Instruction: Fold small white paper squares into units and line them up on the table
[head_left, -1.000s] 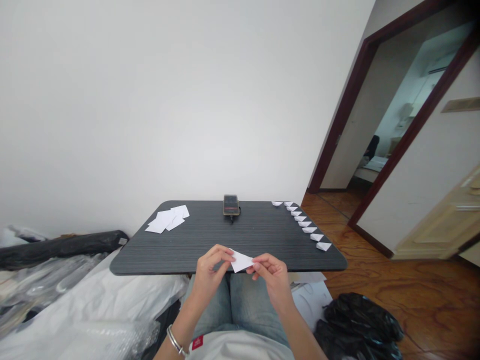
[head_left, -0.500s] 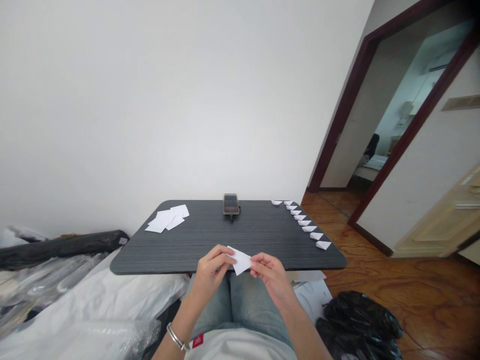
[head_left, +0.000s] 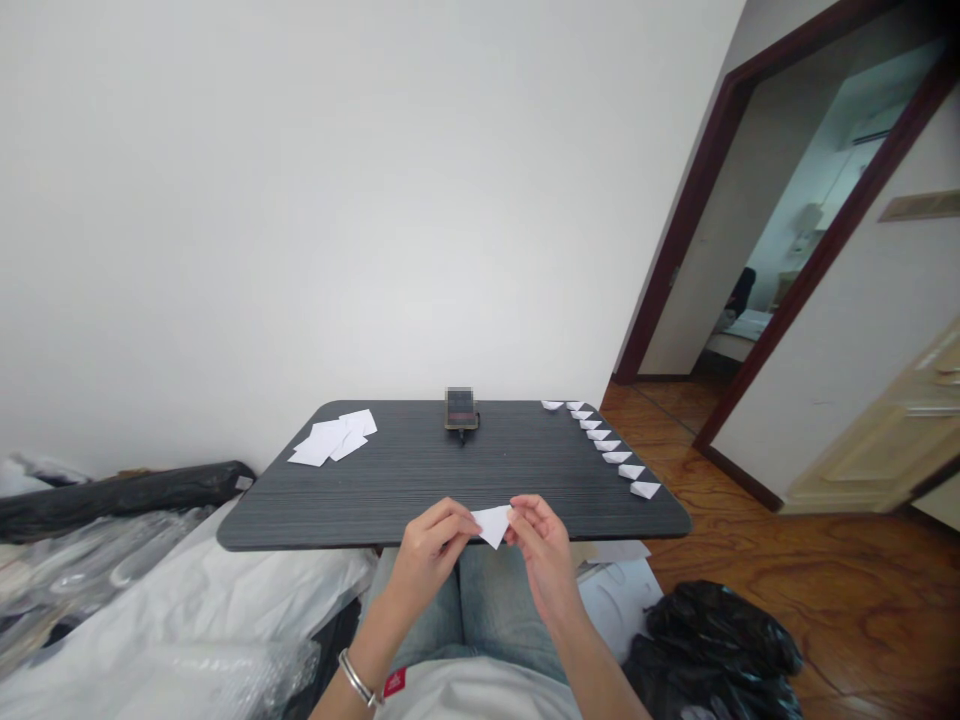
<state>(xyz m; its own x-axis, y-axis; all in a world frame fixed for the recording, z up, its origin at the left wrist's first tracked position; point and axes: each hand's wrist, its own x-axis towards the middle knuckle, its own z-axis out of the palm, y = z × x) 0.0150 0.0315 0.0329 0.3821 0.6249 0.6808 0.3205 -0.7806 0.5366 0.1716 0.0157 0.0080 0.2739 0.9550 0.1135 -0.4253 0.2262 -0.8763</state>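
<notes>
A small folded piece of white paper (head_left: 493, 524) is held up between my two hands at the table's front edge, one corner pointing down. My left hand (head_left: 435, 540) is closed, pinching the paper's left corner between thumb and fingers. On the opposite side, my right hand (head_left: 538, 533) grips the right corner with thumb and fingertips. Loose white paper sheets (head_left: 330, 438) lie overlapping at the table's back left. Several small folded white papers (head_left: 616, 457) stand in a slanting row along the right edge.
The dark table (head_left: 420, 480) meets a white wall. A small dark device (head_left: 460, 408) with a cable stands at its back middle. Black plastic bags (head_left: 712, 640) lie on the floor at right; bubble wrap (head_left: 225, 665) and white sheeting are at left.
The folded paper has turned in my fingers and shifted slightly right, its corner now pointing down. Both hands keep their pinch, the right one tilted a little more upward.
</notes>
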